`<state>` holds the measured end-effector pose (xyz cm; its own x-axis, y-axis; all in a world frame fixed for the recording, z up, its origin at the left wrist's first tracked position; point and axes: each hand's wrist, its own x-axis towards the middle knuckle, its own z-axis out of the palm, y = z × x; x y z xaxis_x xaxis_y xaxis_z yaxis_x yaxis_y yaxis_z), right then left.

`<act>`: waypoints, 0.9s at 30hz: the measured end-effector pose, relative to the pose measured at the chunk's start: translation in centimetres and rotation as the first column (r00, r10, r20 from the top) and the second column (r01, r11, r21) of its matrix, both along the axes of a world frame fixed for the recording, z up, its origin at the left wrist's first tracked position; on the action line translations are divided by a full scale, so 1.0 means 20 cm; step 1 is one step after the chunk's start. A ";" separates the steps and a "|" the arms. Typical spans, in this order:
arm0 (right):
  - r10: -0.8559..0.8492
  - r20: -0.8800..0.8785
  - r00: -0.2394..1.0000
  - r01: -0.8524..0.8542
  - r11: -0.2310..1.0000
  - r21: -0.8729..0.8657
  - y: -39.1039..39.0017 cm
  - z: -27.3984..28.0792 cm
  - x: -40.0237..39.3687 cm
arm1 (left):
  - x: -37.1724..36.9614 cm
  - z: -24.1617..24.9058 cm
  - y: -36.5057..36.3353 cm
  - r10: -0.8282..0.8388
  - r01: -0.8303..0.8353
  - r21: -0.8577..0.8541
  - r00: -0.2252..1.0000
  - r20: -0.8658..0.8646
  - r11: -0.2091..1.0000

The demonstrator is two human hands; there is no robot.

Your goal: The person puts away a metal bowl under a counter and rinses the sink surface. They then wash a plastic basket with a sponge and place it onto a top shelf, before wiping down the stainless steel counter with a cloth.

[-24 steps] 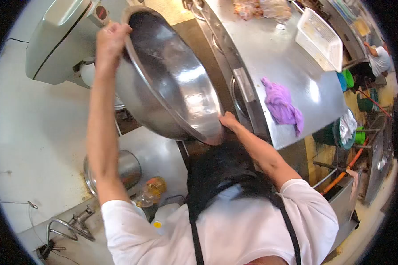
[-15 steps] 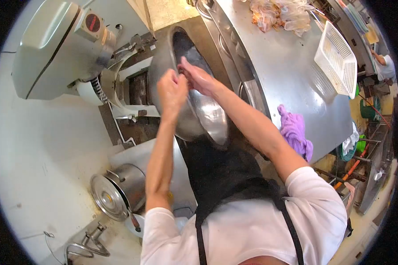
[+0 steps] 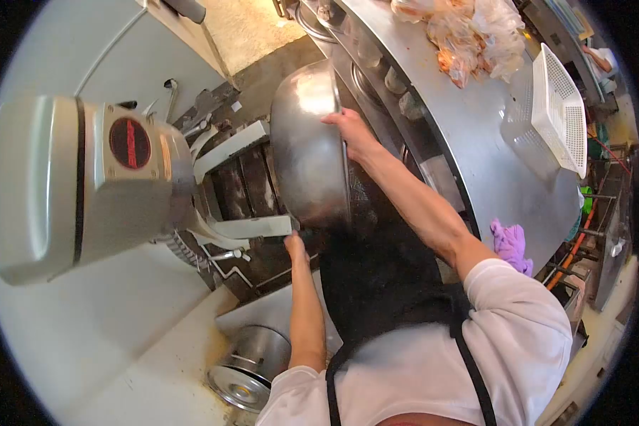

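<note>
Kitchen; shiny metal bench (image 3: 468,142). Right hand (image 3: 351,133) grasping rim of large round steel bowl (image 3: 307,153); left hand (image 3: 296,246) low, grip unclear. Change: hands parted, bowl's interior turned from view, bowl now beside grey mixer's (image 3: 124,188) white forked arms (image 3: 255,226).

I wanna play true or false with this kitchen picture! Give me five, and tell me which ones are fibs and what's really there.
1. The right hand holds the rim of the big metal bowl. True.
2. The purple cloth is on the metal table. True.
3. The left hand is holding the purple cloth. False: it is down by the white arm of the mixer, far from the cloth.
4. The white basket is inside the bowl. False: it is on the table.
5. The bowl's round outside faces the mixer. True.
</note>
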<state>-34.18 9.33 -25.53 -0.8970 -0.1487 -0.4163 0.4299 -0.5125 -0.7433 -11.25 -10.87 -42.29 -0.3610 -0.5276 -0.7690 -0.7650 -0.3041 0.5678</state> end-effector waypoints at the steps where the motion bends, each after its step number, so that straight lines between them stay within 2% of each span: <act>1: -0.048 0.022 0.999 0.049 0.998 -0.042 0.02 0.06 -0.02 | -0.05 -0.02 -0.03 0.008 -0.034 0.181 0.990 0.140 0.983; 2: -0.080 0.061 0.995 0.082 0.996 -0.046 0.05 0.10 -0.03 | -0.08 -0.03 -0.06 -0.012 -0.090 0.347 0.959 0.283 0.934; 3: -0.090 0.063 0.994 0.095 0.992 -0.085 0.08 0.09 -0.04 | -0.10 -0.14 -0.12 0.067 -0.200 0.472 0.957 0.284 0.859; 5: -0.109 0.053 0.993 0.117 0.980 -0.164 0.15 0.06 -0.07 | -0.17 -0.56 -0.34 0.222 -0.379 0.684 0.924 0.310 0.623; 6: -0.124 0.070 0.990 0.135 0.973 -0.187 0.18 0.07 -0.09 | -0.21 -0.69 -0.47 -0.074 -0.014 0.510 0.986 0.152 0.860; 8: -0.142 0.107 0.984 0.164 0.958 -0.236 0.24 0.10 -0.10 | -0.38 -0.68 -0.60 0.270 -0.339 0.619 0.940 0.206 0.708; 9: -0.116 0.116 0.986 0.141 0.961 -0.237 0.27 0.11 -0.13 | -0.48 -0.55 -0.58 0.356 -0.359 0.555 0.927 0.118 0.751; 11: -0.063 0.150 0.987 0.098 0.967 -0.237 0.32 0.10 -0.16 | -0.66 -0.46 -0.55 0.433 -0.409 0.484 0.899 0.067 0.773; 12: -0.109 0.111 0.988 0.128 0.976 -0.176 0.31 0.08 -0.19 | -0.74 -0.47 -0.55 0.456 -0.427 0.455 0.889 0.051 0.781; 15: -0.039 0.149 0.988 0.069 0.978 -0.197 0.41 -0.15 -0.30 | -0.92 -0.53 -0.53 0.483 -0.461 0.370 0.875 0.036 0.807; 22: -0.012 0.418 0.909 0.057 0.994 -0.096 0.62 -0.89 -0.49 | -1.12 -0.68 -0.53 0.548 -0.545 0.114 0.837 0.014 0.830; 25: -0.128 0.466 0.875 0.194 0.976 -0.097 0.67 -1.33 -0.41 | -1.18 -0.74 -0.53 0.535 -0.534 -0.059 0.845 0.010 0.844; 26: -0.292 0.585 0.756 0.291 0.952 0.099 0.64 -1.53 -0.38 | -1.21 -0.75 -0.51 0.516 -0.509 -0.130 0.856 0.024 0.851; 27: -0.353 0.656 0.667 0.306 0.933 0.192 0.64 -1.69 -0.31 | -1.26 -0.72 -0.50 0.486 -0.468 -0.189 0.872 0.059 0.863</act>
